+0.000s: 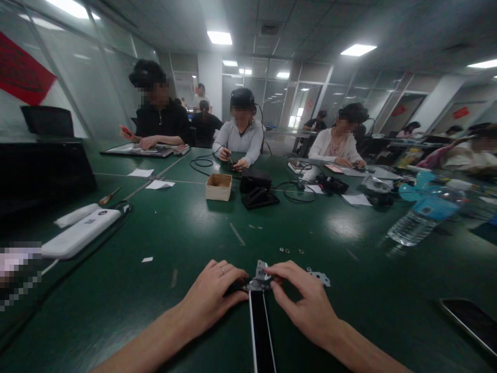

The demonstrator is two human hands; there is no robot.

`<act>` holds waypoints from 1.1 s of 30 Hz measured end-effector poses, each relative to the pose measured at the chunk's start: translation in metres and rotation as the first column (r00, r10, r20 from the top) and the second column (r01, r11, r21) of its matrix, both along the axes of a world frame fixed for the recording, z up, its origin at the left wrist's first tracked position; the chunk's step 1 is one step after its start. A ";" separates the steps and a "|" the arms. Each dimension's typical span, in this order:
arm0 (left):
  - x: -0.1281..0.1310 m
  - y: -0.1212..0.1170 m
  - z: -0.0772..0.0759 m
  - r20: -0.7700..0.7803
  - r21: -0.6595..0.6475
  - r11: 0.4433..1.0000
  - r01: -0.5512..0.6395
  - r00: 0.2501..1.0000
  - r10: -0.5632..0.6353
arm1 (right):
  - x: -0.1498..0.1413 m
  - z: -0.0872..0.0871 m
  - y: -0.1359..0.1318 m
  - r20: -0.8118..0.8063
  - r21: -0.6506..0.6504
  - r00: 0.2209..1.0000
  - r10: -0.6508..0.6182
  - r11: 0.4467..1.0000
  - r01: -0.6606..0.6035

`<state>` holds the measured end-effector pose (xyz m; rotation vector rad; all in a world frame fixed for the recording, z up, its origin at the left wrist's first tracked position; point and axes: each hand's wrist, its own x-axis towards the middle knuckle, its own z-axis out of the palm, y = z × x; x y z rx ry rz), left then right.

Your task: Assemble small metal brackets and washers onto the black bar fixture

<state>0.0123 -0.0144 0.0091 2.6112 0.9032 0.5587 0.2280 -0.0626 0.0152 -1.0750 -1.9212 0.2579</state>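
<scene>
A long, narrow black bar with silver edges point(261, 331) lies on the green table and runs toward me. At its far end stands a small grey metal bracket point(261, 270), tilted upright above more metal parts. From the left, my left hand point(212, 290) has its fingers and thumb closed round the side of the metal end; a ring is on one finger. My right hand point(306, 300) pinches the bracket's right side with index finger and thumb. A flat metal plate with holes point(320, 278) lies just beyond my right hand. Fingertips partly hide the joint.
Several small rings or nuts point(287, 250) lie beyond the bracket. A white power strip point(83, 230) is at left, a phone point(471, 324) at right. A water bottle point(427, 215) stands tilted in view. Past a small open box point(218, 187), people sit working.
</scene>
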 end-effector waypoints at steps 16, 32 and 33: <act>-0.005 -0.008 0.013 0.240 -0.037 0.998 0.050 0.970 -0.039 | -0.009 0.002 -0.011 0.124 0.127 0.971 0.203 0.967 -0.219; -0.010 0.003 0.029 0.025 -0.453 0.840 -0.298 0.938 0.346 | 0.017 0.005 0.003 0.364 -0.069 0.931 0.028 0.998 -0.003; -0.011 0.002 0.029 0.006 -0.467 0.832 -0.300 0.940 0.342 | 0.017 0.005 0.003 0.375 -0.112 0.926 0.048 0.994 -0.006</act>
